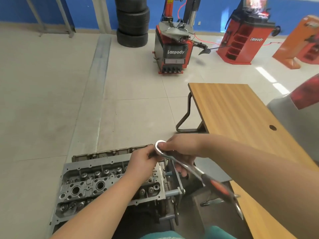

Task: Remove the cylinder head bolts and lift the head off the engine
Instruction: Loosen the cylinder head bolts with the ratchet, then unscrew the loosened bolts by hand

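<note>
Both hands hold a ratchet wrench (186, 167) above the cylinder head (96, 185): right hand (181, 149) grips it, left hand (139, 161) fingers pinch its head. Probably preparing the tool; next, seat it on a bolt.

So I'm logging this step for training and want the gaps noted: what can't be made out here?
- Ratchet drive end: head view, the left hand and right hand cover it, so any socket is unseen.
- Ratchet handle: motion-blurred.
- Cylinder head, right portion: hidden by the left forearm.
- Head bolts: cannot tell which remain.
- Engine below the head: cut off by the bottom edge.
</note>
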A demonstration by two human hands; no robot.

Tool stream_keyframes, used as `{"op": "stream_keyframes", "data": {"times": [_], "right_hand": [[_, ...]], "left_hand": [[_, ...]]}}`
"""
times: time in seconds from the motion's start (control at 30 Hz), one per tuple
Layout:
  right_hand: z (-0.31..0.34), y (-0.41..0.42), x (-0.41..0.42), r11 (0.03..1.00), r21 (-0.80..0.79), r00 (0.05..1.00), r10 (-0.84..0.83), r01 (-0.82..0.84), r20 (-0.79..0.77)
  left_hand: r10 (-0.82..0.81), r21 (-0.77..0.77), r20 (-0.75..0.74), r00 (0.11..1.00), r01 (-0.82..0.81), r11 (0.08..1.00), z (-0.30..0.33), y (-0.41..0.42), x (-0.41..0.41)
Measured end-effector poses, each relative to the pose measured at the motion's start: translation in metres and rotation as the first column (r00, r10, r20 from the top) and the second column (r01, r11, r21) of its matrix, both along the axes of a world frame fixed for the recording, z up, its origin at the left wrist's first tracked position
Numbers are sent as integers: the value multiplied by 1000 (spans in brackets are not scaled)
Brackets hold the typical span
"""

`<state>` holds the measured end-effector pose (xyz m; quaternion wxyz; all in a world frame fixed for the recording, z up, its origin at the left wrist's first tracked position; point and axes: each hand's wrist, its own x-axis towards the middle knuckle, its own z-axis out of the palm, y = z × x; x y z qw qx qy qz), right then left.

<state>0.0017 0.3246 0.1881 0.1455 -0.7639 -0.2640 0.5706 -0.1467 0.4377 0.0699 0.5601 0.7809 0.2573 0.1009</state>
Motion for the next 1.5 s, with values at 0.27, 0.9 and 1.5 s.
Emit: {"op": "stream_keyframes", "data": {"times": [0.27, 0.9, 1.5], "right_hand": [[-30, -9, -43, 871, 253, 899, -438, 422, 7], [-85, -131, 142, 751, 354, 664, -659, 558, 352], [-269, -258, 184, 869, -24, 605, -325, 495, 727]], "left_hand": [[-5, 20, 7, 1000, 5, 1000, 3, 5, -3], [376, -159, 101, 921, -358, 920, -12, -23, -1], [513, -64, 120, 850, -509, 858, -16, -50, 6]]}}
